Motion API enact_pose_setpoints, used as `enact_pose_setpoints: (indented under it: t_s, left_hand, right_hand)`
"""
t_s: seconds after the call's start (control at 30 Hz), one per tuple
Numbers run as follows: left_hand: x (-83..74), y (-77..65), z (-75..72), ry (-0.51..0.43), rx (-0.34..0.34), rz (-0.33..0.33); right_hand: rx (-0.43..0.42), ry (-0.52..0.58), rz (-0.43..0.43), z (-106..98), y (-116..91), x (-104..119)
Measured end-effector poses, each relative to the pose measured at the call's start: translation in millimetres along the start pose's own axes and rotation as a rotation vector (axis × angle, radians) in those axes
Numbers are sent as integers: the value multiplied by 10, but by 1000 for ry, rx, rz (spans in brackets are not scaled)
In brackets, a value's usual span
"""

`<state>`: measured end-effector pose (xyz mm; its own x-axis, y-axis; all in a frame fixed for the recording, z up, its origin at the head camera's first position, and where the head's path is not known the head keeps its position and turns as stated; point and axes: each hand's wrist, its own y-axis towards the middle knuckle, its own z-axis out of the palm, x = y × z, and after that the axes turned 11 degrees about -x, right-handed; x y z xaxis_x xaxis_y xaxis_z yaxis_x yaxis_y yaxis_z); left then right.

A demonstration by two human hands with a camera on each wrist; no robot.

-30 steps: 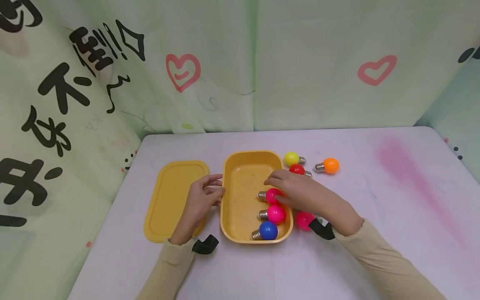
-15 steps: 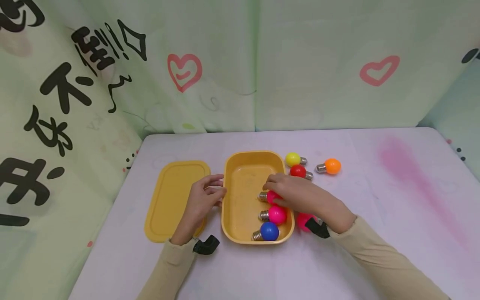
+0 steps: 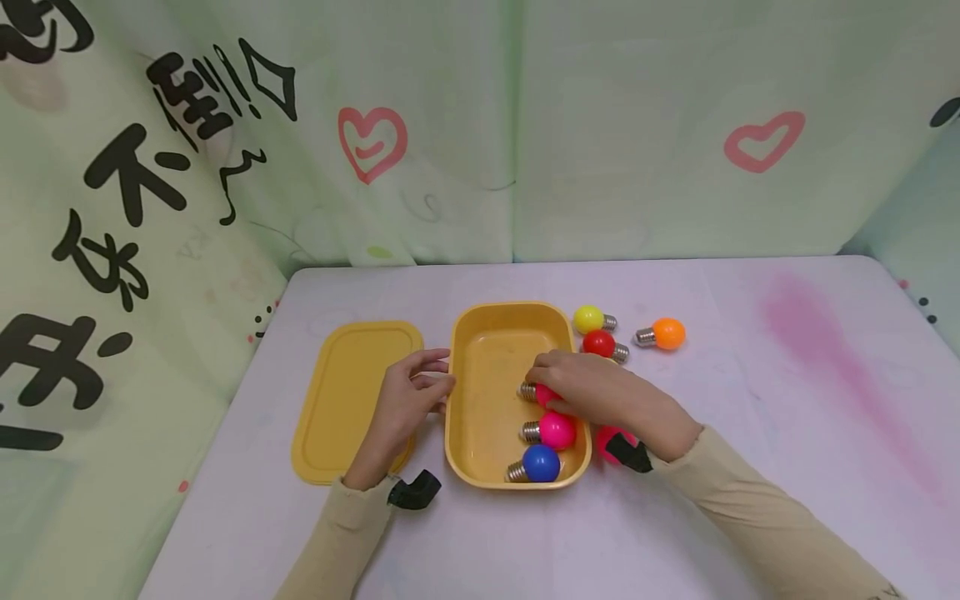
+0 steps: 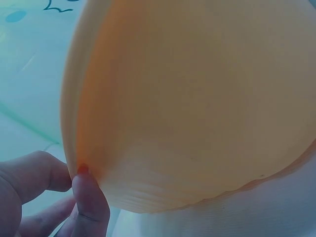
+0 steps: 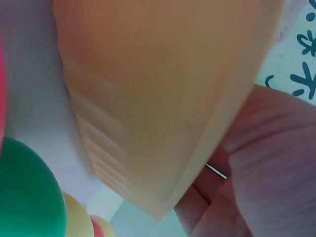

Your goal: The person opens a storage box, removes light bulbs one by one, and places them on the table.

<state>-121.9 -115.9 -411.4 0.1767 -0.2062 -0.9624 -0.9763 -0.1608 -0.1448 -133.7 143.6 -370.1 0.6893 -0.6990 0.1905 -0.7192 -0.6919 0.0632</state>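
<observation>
A yellow plastic container [image 3: 480, 400] stands on the table between the two hands. My left hand [image 3: 408, 396] pinches its left rim; in the left wrist view the thumb [image 4: 91, 205] lies on the rim. My right hand [image 3: 592, 387] reaches over the right wall and holds a pink light bulb [image 3: 547, 396], largely covered by the fingers, its metal screw base pointing left. Nearer in the container lie another pink bulb [image 3: 558, 431] and a blue bulb [image 3: 542, 463], bases also to the left. The right wrist view shows the container's outer wall [image 5: 148, 108], and the held bulb is hidden there.
A yellow lid [image 3: 337, 417] lies flat left of the container. Right of it are a yellow bulb [image 3: 588, 318], a red bulb [image 3: 598, 342], an orange bulb [image 3: 668, 333] and a pink bulb [image 3: 608, 438] partly under the right wrist. A green bulb [image 5: 29, 192] shows in the right wrist view.
My right hand has shifted slightly left and closer over the pink bulb, covering more of it. The left hand stays at the rim. The head view has drifted a little.
</observation>
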Motion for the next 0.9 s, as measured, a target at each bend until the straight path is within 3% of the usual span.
enact_pose_setpoints:
  t_s: [0.37,0.63,0.9]
  left_hand:
    - [2,4,6,15,-6,13]
    - [-15,-10,3,9,-1,9]
    - [-10,-10,1,16,-4,12]
  right_hand:
    - [19,9,5,-11,24,7]
    - [-58,29,-19,-124,-24,27]
    - [-81,31,-19,-256,-109,42]
